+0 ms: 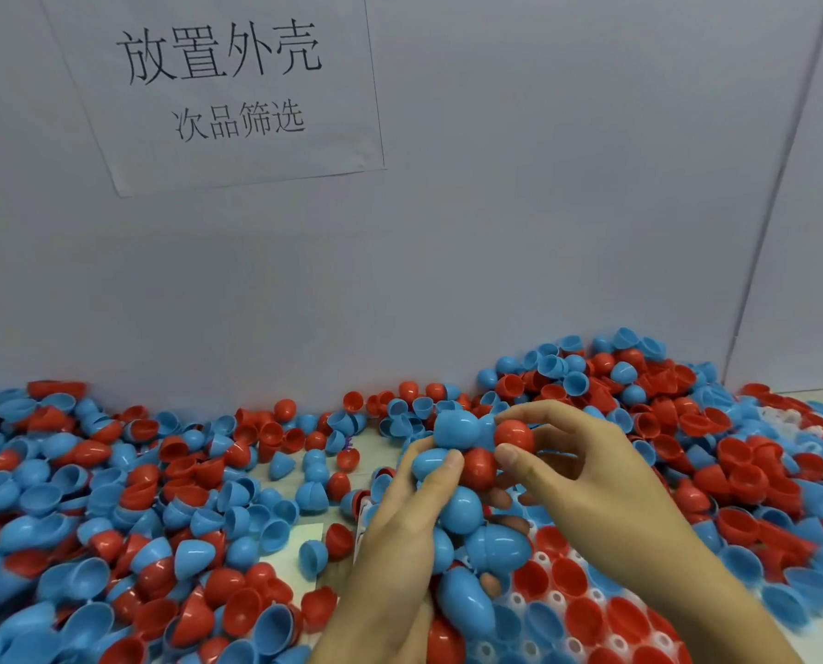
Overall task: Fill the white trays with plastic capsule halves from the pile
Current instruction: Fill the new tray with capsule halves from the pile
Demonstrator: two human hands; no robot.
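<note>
Many capsule halves [112, 496] lie heaped across the bench's left and back. Your left hand [395, 534] cradles a blue and red handful [462, 510]; your right hand [586, 476] pinches a red half [514, 434]. Seat it open side up in the white tray [567, 611] at the front right.

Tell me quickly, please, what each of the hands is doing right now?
Left hand: closed around a bunch of capsule halves, blue and red.
Right hand: pinching one red capsule half between thumb and forefinger.
</note>
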